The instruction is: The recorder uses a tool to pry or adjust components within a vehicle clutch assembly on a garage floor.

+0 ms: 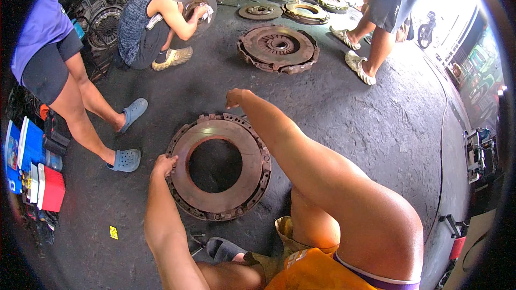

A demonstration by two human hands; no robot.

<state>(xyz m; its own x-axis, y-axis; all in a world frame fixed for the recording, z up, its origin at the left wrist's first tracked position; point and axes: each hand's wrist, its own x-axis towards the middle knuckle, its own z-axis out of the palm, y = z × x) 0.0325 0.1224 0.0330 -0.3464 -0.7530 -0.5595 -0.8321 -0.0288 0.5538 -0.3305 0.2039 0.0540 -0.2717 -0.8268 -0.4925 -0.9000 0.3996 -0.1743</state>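
A round clutch pressure plate [174,174] with a wide open centre and a rusty, studded rim lies flat on the dark floor before me. My left hand [164,165] grips its left rim, thumb over the top face. Beyond the plate's far edge, my right hand [238,98] is off the plate with its fingers curled down. Whatever those fingers may hold is hidden.
Another pressure plate [280,48] lies farther off, near a clutch disc [260,12]. People crouch and stand around, one in blue clogs [127,160] at left. A red and white box [51,188] sits left; a cable [444,145] runs along the right.
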